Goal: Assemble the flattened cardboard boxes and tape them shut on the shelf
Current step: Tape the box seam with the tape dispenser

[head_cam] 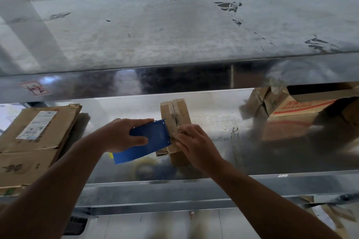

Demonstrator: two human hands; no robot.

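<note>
Galvanised steel shelving fills the view, and the work lies on the middle shelf (pixel 213 118). The box (pixel 180 114), small and narrow, stands just right of the left hand's grip and partly under the right hand. Its long axis and the seam between its top flaps run away from the person. The left hand (pixel 120 134) is wrapped firmly round a blue tape dispenser (pixel 147 141), whose mouth touches the left side of the box near the seam's near end. The right hand (pixel 194 141) holds the box with bent fingers laid over the top at the seam, touching the dispenser's mouth. Whether a tape end lies under those fingertips cannot be determined. Judgement: the step in hand is taping the seam, and the coming pull must run along it, away from both grips. The right hand is the nearer to the seam and is placed to steady the box. Well left of the grip lies a stack of flat cartons (pixel 38 151) bearing a white label (pixel 37 124) whose print is too small to read, with dark handwritten marks lower down, illegible. Far right of the grip stands a red-printed carton (pixel 291 108), its characters unreadable. A red-bordered sticker (pixel 36 88) on the upper shelf's lip carries one handwritten mark, not legible.
</note>
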